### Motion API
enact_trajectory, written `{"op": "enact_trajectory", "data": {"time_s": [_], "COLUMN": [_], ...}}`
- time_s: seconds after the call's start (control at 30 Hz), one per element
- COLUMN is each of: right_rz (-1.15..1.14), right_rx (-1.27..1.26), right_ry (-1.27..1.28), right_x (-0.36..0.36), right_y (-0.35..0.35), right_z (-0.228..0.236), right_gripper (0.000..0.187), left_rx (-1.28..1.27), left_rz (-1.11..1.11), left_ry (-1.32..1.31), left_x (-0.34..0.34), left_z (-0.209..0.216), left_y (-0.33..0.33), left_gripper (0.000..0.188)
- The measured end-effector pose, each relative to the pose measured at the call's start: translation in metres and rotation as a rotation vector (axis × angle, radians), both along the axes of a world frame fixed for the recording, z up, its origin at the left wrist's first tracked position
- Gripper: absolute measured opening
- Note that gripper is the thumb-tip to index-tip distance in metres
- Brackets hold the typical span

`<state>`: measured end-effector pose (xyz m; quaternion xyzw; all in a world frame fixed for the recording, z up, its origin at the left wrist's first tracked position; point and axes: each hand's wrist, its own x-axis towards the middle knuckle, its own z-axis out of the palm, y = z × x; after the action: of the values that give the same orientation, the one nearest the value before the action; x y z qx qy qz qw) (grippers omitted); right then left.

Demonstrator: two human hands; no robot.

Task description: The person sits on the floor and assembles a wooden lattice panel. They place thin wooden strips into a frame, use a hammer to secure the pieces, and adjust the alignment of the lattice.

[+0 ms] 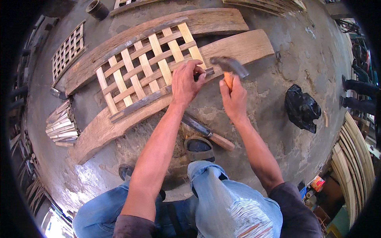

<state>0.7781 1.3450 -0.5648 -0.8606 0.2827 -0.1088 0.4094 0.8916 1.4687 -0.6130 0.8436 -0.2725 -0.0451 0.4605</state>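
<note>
My right hand (pixel 234 99) grips a claw hammer (pixel 228 75) by its orange wooden handle; the head is raised just right of a lattice panel and slightly blurred. My left hand (pixel 185 82) is closed at the right end of the panel's near dark rail (pixel 152 97), thumb and forefinger curled together. What those fingers pinch, if anything, is too small to tell. The lattice panel (pixel 143 59) has pale woven wooden slats between two dark rails. It lies across two thick curved wooden beams, the near beam (pixel 242 47) and the far beam (pixel 214 19).
A wooden-handled bladed tool (pixel 208 133) lies on the floor by my foot. At right are a black plastic bag (pixel 302 108) and a stack of curved strips (pixel 353 166). At left, a slat bundle (pixel 61 125) and another lattice (pixel 69 51); a dark bucket (pixel 97 10) stands beyond.
</note>
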Motion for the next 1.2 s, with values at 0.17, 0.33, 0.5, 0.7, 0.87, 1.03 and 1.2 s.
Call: {"op": "enact_trajectory", "data": {"time_s": [0.17, 0.33, 0.5, 0.7, 0.87, 1.03, 1.2], "right_rz": [-0.086, -0.056, -0.104, -0.138, -0.187, -0.198, -0.196], "right_rx": [0.049, -0.046, 0.044, 0.021, 0.045, 0.072, 0.025], "right_ry": [-0.038, -0.034, -0.087, -0.017, 0.033, 0.004, 0.02], "right_x": [0.031, 0.037, 0.034, 0.036, 0.038, 0.036, 0.036], "right_y": [-0.006, -0.01, -0.008, -0.005, -0.001, 0.002, 0.003], "right_z": [-0.013, -0.041, -0.048, -0.042, -0.033, -0.037, -0.039], "right_gripper": [0.038, 0.04, 0.04, 0.043, 0.044, 0.047, 0.053], "left_rx": [-0.055, -0.193, 0.008, 0.075, 0.104, 0.153, 0.143], "left_rz": [-0.04, -0.054, -0.084, -0.068, -0.058, -0.076, -0.067], "left_ry": [0.056, 0.164, 0.04, -0.098, -0.126, -0.107, -0.118], "left_x": [0.003, 0.005, 0.011, 0.011, 0.008, 0.007, 0.008], "left_z": [0.002, 0.009, 0.011, 0.007, 0.007, 0.007, 0.004], "left_y": [0.003, 0.007, 0.024, 0.024, 0.022, 0.022, 0.022], "left_gripper": [0.043, 0.042, 0.022, 0.013, 0.012, 0.013, 0.013]}}
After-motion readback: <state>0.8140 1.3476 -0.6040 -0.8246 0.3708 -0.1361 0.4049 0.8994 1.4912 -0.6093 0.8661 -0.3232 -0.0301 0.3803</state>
